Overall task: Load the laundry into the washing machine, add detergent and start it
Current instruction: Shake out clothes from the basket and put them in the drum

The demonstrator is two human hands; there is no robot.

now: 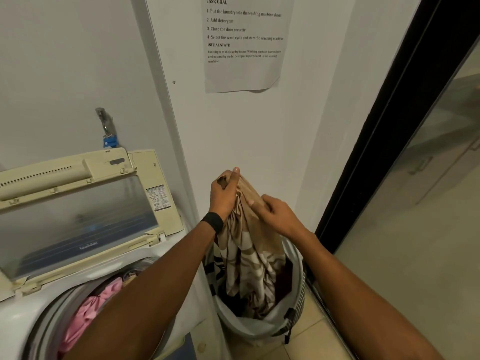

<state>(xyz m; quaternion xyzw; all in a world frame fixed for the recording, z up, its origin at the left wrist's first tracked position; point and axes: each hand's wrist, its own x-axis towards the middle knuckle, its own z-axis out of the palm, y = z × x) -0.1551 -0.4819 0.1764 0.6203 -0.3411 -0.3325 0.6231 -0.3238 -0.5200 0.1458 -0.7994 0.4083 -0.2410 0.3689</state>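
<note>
A beige and brown patterned cloth (249,258) hangs from both my hands above the grey laundry basket (296,302) on the floor at the right. My left hand (224,194) grips its top edge, raised highest. My right hand (275,213) pinches the cloth just below and to the right. The cloth's lower end still reaches into the basket among dark clothes. To the left stands the top-loading washing machine (23,315), its lid (78,216) raised. Pink laundry (88,313) lies in the drum.
A tap with a blue hose fitting (107,131) is on the wall behind the machine. A printed task sheet (244,42) is taped to the wall ahead. A dark door frame (389,120) and glass panel run along the right. Tiled floor lies beside the basket.
</note>
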